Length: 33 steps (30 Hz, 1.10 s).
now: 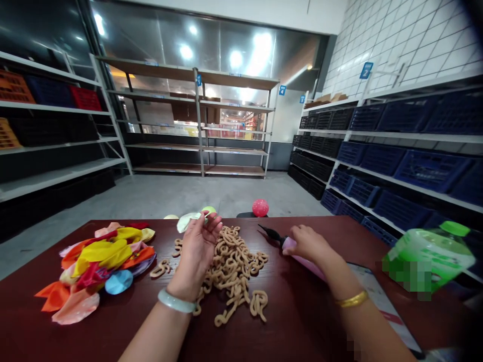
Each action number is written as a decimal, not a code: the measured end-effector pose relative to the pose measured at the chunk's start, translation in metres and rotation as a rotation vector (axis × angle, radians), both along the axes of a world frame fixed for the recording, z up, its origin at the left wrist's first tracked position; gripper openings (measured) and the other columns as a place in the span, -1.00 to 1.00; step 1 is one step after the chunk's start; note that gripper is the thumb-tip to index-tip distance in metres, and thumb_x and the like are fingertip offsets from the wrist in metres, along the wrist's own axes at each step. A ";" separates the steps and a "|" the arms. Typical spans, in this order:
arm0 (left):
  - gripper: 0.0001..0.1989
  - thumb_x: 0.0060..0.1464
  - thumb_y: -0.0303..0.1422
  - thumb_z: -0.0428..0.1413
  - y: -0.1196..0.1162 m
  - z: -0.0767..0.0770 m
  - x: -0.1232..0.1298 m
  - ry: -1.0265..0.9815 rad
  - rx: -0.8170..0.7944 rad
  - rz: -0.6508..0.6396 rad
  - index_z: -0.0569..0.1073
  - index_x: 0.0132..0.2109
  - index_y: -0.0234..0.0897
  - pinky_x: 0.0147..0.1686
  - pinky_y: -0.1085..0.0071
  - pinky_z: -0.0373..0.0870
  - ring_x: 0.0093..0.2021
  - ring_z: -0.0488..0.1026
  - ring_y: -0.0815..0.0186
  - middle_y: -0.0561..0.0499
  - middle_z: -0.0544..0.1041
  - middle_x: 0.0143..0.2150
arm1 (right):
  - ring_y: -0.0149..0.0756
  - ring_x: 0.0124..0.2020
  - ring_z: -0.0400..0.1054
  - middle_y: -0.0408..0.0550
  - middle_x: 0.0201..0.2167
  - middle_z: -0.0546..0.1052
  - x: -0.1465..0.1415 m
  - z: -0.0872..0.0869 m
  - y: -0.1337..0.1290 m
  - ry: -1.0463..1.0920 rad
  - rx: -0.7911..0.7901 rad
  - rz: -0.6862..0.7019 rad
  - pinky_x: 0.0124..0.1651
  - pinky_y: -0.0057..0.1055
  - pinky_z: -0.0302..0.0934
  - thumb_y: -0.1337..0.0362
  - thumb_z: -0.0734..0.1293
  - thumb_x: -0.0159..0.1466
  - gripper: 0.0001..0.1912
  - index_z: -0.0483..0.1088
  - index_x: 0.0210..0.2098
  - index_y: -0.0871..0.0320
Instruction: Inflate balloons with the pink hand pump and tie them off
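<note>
My left hand, with a pale bangle at the wrist, is raised over the left side of a pile of tan rubber bands. Its fingers are curled around the neck of a pale green balloon, which hangs limp beyond them. To the right of the pile, my right hand is closed on a pink pump with a black nozzle that points left. Several limp, coloured balloons form a heap on the left of the table.
On the dark red table, a flat panel and a green jug stand at the right. A red balloon is beyond the far edge. Shelves with blue crates line the right wall.
</note>
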<state>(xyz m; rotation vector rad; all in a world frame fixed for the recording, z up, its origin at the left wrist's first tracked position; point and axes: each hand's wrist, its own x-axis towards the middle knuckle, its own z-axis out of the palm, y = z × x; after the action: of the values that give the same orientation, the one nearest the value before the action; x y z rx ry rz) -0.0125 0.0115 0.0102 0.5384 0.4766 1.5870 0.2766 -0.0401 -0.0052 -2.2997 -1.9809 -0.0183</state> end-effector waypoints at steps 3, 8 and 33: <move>-0.88 0.14 -0.50 0.09 0.001 0.002 -0.001 0.018 0.020 0.022 0.44 -0.16 -0.31 -0.36 0.50 0.50 -0.37 0.54 0.38 -0.03 0.55 -0.31 | 0.09 -0.02 0.36 0.20 -0.07 0.48 0.029 -0.017 -0.007 -0.003 -0.157 -0.035 -0.15 -0.22 0.17 -0.05 0.46 -0.04 -0.43 0.44 -0.15 0.19; -0.83 0.21 -0.43 0.04 0.004 0.001 -0.003 0.013 0.055 -0.035 0.44 -0.07 -0.29 -0.28 0.43 0.53 -0.24 0.57 0.30 -0.11 0.56 -0.19 | -0.03 -0.15 0.45 0.09 -0.14 0.54 0.026 -0.019 -0.005 0.028 -0.159 -0.034 -0.29 -0.33 0.15 0.08 0.40 0.03 -0.57 0.41 -0.15 0.14; -0.82 0.24 -0.34 0.03 0.009 -0.008 -0.001 -0.119 -0.021 -0.086 0.45 -0.25 -0.36 0.06 0.24 0.39 0.05 0.47 0.17 -0.19 0.54 -0.01 | -0.09 -0.28 0.46 -0.05 -0.29 0.53 -0.086 -0.007 0.009 0.002 0.259 0.298 -0.37 -0.33 0.08 -0.11 0.27 0.19 -0.60 0.24 -0.22 0.08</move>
<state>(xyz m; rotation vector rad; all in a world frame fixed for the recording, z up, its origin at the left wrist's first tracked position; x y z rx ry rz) -0.0139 0.0200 0.0026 0.4405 0.3751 1.5203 0.1904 -0.0311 -0.0120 -1.8333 -2.1547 -0.2327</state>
